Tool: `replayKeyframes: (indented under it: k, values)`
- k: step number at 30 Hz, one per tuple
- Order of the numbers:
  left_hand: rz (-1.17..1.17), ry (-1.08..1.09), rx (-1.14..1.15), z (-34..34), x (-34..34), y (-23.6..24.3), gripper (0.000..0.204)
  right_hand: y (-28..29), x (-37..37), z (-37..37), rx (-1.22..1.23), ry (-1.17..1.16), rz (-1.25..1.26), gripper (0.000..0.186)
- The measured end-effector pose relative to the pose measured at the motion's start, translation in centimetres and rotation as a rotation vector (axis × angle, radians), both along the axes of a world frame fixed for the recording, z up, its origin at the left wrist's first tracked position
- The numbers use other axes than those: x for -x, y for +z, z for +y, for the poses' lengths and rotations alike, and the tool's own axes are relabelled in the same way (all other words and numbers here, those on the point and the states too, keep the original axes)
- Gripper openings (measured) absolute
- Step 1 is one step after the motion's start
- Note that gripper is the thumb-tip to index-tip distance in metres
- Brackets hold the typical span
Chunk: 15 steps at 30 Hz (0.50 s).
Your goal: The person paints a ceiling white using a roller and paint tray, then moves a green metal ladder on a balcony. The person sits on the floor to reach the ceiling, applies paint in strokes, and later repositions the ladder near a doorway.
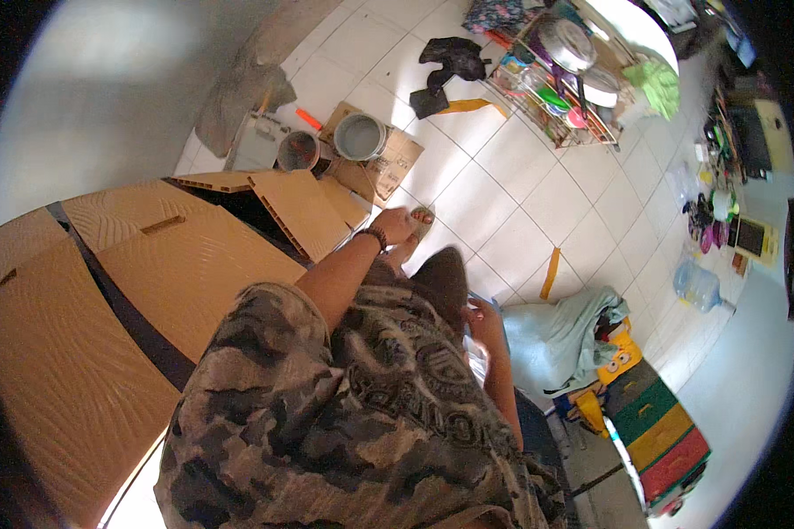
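My left hand, with a dark beaded bracelet at the wrist, is lowered in front of me beside my sandalled foot. Its fingers point downward and are hidden from above. At my right thigh is my right hand, its fingers curled in. Whatever they close on is too small or covered to name. A white, partly covered thing shows by the right wrist. Left of me stands a brown wave-patterned cabinet, one panel tilted out over a dark gap.
Beyond my left hand, a grey bucket and a smaller stained bucket stand near flattened cardboard. A dish rack with pots stands far ahead, black cloth beside it. Rightward are grey-green cloth, coloured drawers and a water jug.
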<state>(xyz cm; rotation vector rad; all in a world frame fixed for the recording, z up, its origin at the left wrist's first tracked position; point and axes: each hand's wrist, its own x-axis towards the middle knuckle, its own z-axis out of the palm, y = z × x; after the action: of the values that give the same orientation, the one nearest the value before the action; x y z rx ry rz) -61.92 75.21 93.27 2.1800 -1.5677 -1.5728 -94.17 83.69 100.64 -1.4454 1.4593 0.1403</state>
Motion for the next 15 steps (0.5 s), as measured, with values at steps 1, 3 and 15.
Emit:
replayKeyframes:
  k: [1,3,15]
  values:
    - [0.036,0.091,0.010,-2.1,-0.3,0.9,0.036,-1.6,1.6,-0.7,-0.106,-0.169,-0.009,0.039]
    - [0.045,0.147,0.043,-4.6,-1.4,1.7,0.034,-4.5,5.1,-3.3,-0.206,-0.361,-0.050,0.041]
    - [-0.309,0.350,-0.200,-1.6,-8.8,-8.1,0.042,-4.0,4.3,-48.9,0.058,0.346,0.008,0.034]
